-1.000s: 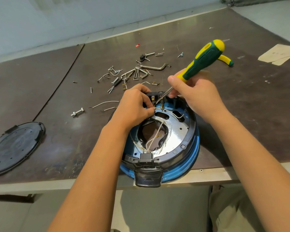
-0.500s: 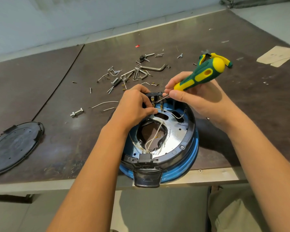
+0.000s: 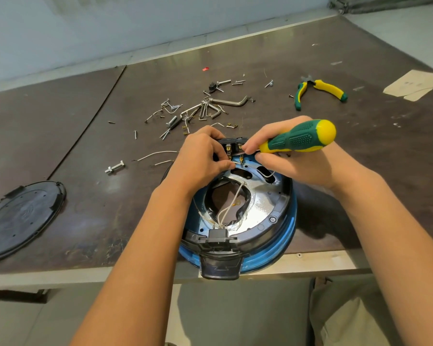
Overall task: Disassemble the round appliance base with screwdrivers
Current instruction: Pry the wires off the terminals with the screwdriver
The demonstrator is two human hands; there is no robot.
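Note:
The round appliance base (image 3: 268,221), blue outside with a black rim and shiny metal plate inside, lies open at the table's front edge. White wires (image 3: 229,208) run through its central hole. My left hand (image 3: 200,161) pinches a thin wire at the black terminal block (image 3: 233,146) on the base's far rim. My right hand (image 3: 293,161) grips a green and yellow screwdriver (image 3: 298,139), lying almost level, its shaft pointing left into the terminal block. The tip is hidden by my fingers.
A black round cover (image 3: 20,218) lies at the left. Loose screws, hex keys and wire bits (image 3: 200,108) are scattered behind the base. Green and yellow pliers (image 3: 318,91) lie at the back right, a bolt (image 3: 114,167) to the left. The table edge (image 3: 323,260) runs just under the base.
My right hand has lowered and swung the screwdriver handle down from steeply raised to nearly level, uncovering the pliers behind it. My left hand has stayed at the terminal block.

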